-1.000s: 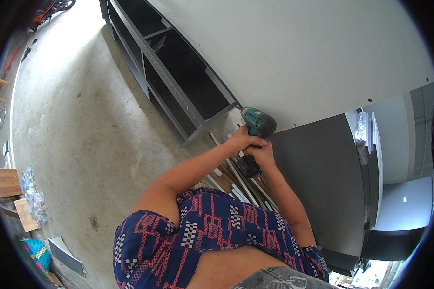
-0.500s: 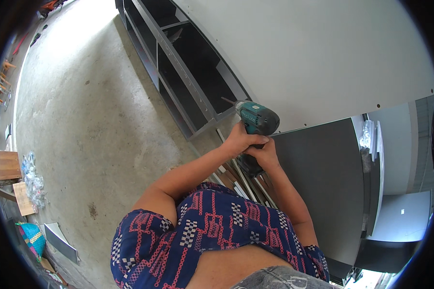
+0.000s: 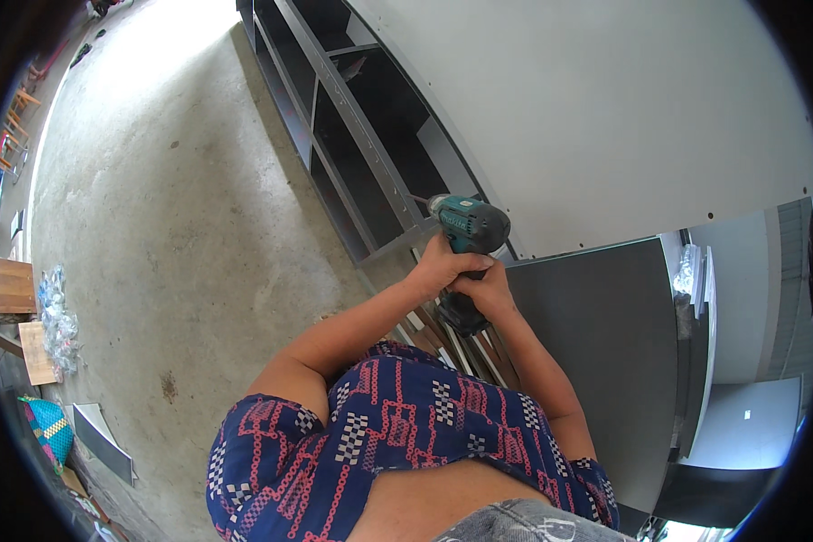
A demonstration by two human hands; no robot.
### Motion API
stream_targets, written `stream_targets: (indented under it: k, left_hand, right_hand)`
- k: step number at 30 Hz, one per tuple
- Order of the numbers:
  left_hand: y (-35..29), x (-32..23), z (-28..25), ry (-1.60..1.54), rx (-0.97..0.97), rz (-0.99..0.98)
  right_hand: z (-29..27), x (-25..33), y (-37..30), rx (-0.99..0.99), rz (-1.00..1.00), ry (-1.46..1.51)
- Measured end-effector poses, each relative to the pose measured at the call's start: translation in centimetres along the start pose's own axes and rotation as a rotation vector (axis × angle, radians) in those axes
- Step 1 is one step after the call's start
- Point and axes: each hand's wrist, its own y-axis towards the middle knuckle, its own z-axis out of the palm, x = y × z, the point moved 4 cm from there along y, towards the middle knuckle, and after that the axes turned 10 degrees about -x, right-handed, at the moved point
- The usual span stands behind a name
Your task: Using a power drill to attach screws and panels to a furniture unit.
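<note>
A teal and black cordless drill (image 3: 471, 222) is held in front of me, its thin bit pointing up and left over the near end of a dark shelf unit (image 3: 391, 200). My left hand (image 3: 450, 266) is closed round the drill's grip just below its body. Pressed against it, my right hand (image 3: 491, 287) is also closed on the grip. The black battery base (image 3: 462, 314) shows beneath the hands. Whether the bit touches the unit's edge, I cannot tell.
A large pale panel (image 3: 605, 108) with small holes along its edges spans the upper right. Below it stands a dark grey panel (image 3: 596, 334). Wood strips (image 3: 436, 336) lie beneath my hands. Crumpled clear plastic (image 3: 57, 321) and a wooden box (image 3: 9, 285) sit at far left.
The drill has shifted slightly left with both hands still on it, and more of its battery base shows. My view has turned a little, so the shelf unit appears farther right.
</note>
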Motion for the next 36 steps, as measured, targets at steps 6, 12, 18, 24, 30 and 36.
stream_targets:
  k: [6, 12, 18, 24, 30, 36]
  left_hand:
    - [-0.1, 0.9, -0.8, 0.002, -0.012, -0.02]
    - [-0.9, 1.2, -1.7, -0.006, -0.039, 0.021]
    - [-0.5, 1.8, -0.2, -0.045, -0.016, -0.016]
    - [-0.4, 2.7, 1.3, -0.049, 0.045, -0.028]
    - [-0.2, 1.5, 1.6, -0.066, 0.039, -0.001]
    - [-0.2, 0.9, 0.8, -0.079, 0.031, -0.015]
  right_hand:
    - [0.7, -0.6, -0.2, 0.02, 0.007, 0.012]
    - [1.8, -0.8, -0.8, -0.01, -0.006, 0.029]
    - [0.0, -1.9, -0.8, 0.015, -0.028, 0.063]
    - [-1.5, -2.6, -1.7, -0.02, 0.035, 0.041]
    - [-1.8, -1.1, -1.2, -0.035, 0.002, -0.001]
    - [-0.7, 0.4, -1.0, -0.05, -0.059, 0.063]
